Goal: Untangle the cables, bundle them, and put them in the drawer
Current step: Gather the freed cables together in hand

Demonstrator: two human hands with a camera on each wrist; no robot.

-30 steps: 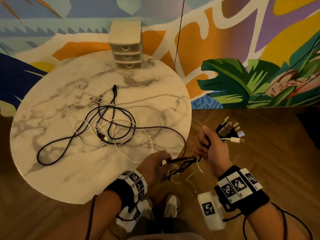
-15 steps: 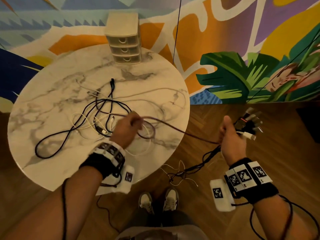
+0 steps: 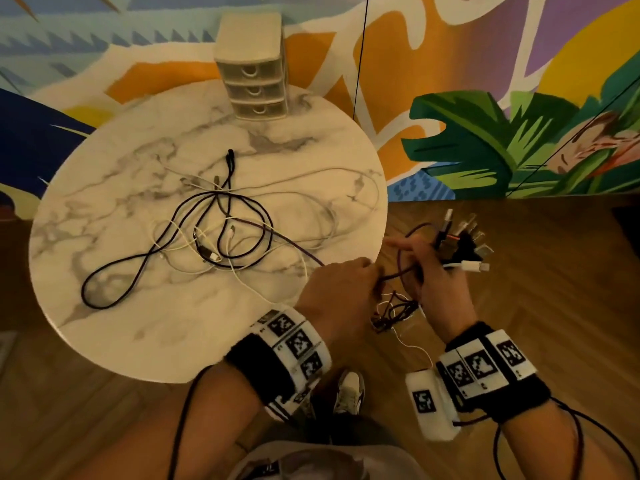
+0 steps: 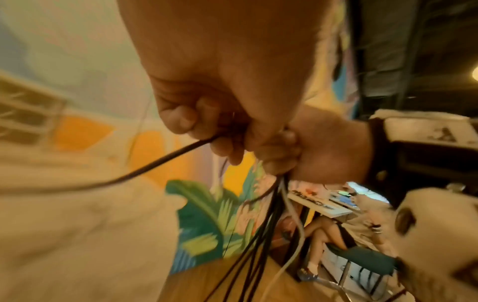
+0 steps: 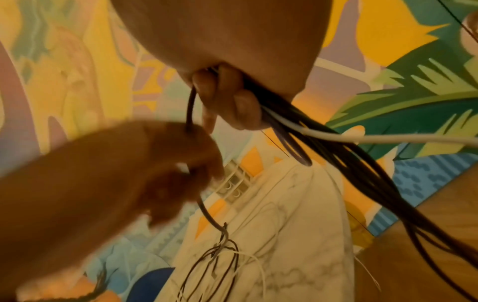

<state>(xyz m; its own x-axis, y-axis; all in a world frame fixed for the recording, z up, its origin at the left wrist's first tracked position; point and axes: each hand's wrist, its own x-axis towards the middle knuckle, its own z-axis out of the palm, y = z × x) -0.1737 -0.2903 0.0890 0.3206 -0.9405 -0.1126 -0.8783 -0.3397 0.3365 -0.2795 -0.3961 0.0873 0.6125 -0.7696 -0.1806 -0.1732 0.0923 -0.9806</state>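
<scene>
Table (image 3: 104, 341): round, marble, left of you. Drawers (image 3: 254, 81): three-tier unit at its far edge, all closed. Cables (image 3: 214, 237): dark and white tangle lying mid-table; one dark cable (image 3: 298, 249) runs off the right edge to your hands. Right hand (image 3: 440, 289): fist closed round a bundle (image 3: 460, 240), plug ends fanned out above, tails hanging below. Left hand (image 3: 343, 289): just beside it, fingers pinching the dark cable.
</scene>
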